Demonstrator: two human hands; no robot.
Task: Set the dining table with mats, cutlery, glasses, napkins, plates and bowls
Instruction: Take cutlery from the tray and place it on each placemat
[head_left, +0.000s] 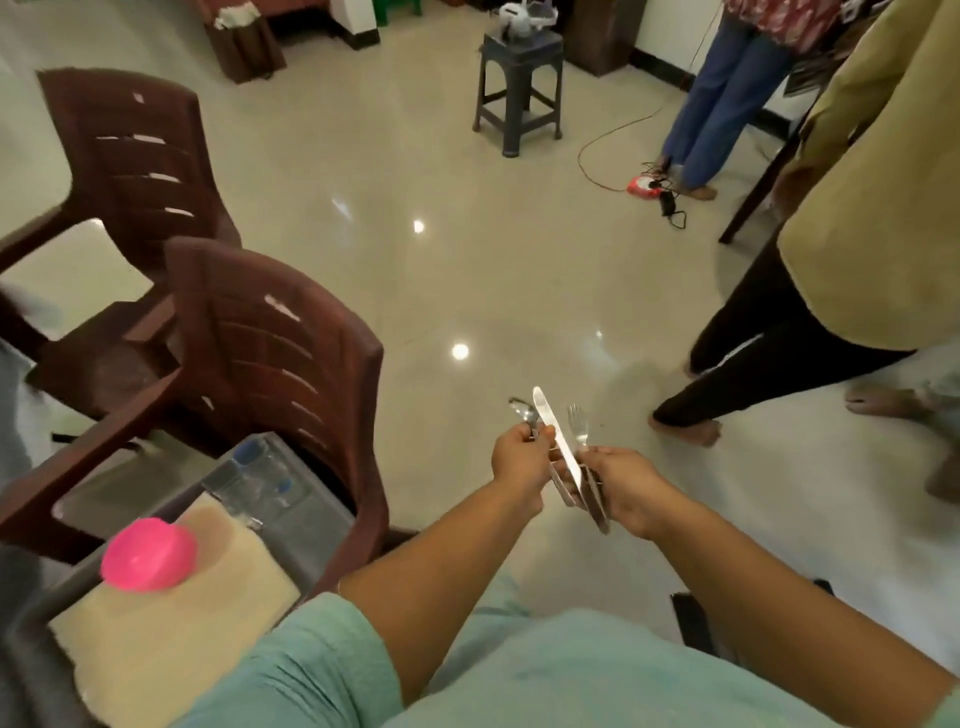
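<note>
Both of my hands are held out over the tiled floor, each gripping steel cutlery. My left hand (519, 454) grips a spoon (523, 411) whose bowl sticks out above the fingers. My right hand (621, 486) holds a bunch of cutlery: a knife (553, 434) pointing up and left, a fork (577, 425) with its tines up, and more handles below the palm. At the lower left, a pink bowl (149, 555) lies upside down on a beige mat (171, 629), with clear glasses (260, 480) lying behind it on a grey surface.
Two brown plastic chairs (270, 364) stand at the left. A person in a yellow top (857, 218) stands close at the right, another in jeans (722, 98) farther back. A dark stool (519, 78) and an orange cable with a red reel (644, 186) lie beyond.
</note>
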